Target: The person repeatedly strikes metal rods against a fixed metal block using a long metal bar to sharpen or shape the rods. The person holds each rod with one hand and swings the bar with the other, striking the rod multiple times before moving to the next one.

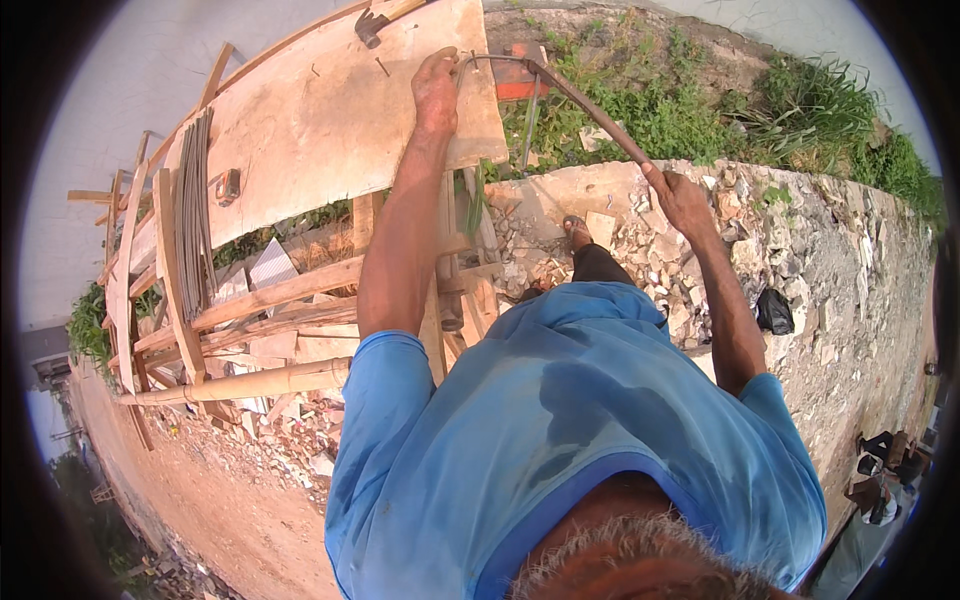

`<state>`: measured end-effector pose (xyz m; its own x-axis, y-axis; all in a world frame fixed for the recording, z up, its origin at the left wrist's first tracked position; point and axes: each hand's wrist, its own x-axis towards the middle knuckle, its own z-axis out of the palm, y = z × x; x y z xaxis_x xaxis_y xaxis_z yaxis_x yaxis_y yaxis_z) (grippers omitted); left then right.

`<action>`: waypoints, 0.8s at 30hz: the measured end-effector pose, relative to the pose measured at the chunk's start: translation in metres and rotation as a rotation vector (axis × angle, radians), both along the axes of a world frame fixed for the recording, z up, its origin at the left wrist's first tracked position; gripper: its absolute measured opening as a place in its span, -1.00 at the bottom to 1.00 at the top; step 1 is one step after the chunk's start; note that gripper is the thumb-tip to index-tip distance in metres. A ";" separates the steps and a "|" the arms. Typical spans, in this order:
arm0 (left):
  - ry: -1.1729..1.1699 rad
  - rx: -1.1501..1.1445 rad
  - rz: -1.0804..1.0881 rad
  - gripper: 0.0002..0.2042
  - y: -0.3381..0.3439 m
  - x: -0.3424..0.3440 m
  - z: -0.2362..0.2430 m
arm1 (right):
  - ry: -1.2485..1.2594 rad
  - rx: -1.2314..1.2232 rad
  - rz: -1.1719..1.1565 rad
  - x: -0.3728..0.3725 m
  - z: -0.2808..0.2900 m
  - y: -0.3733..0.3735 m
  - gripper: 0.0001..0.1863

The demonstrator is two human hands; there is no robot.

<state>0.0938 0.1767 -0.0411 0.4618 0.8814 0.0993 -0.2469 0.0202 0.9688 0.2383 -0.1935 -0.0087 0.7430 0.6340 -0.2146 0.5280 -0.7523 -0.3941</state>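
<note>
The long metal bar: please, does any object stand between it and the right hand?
Nothing visible does: the right hand is already closed around the near end of the long metal bar. The wooden board lies to the left, not between them.

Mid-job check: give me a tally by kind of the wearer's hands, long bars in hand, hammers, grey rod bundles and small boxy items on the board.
Hands: 2 (left hand, right hand)
Long brown bar in hand: 1
Hammer: 1
Grey rod bundle: 1
Small boxy item on the board: 1
Total: 6
</note>
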 end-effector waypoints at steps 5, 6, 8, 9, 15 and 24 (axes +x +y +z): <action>0.294 0.297 -0.056 -0.71 -0.003 -0.030 0.014 | 0.014 0.099 0.081 0.004 -0.001 -0.005 -0.21; 0.515 0.677 -0.008 -0.71 -0.010 -0.045 0.014 | 0.024 0.092 0.089 0.003 -0.003 -0.006 -0.25; 0.810 1.046 0.018 -0.70 -0.024 -0.062 0.014 | -0.002 0.110 0.079 -0.003 -0.008 -0.006 -0.33; 0.891 1.024 0.001 -0.70 -0.030 -0.067 0.014 | -0.015 0.093 0.075 -0.007 -0.012 -0.005 -0.40; 0.930 1.086 0.077 -0.73 -0.039 -0.064 0.015 | -0.008 0.092 0.038 -0.009 -0.016 -0.007 -0.37; 0.975 1.251 0.146 -0.75 -0.043 -0.062 0.008 | 0.188 0.195 -0.021 -0.016 -0.039 -0.003 -0.19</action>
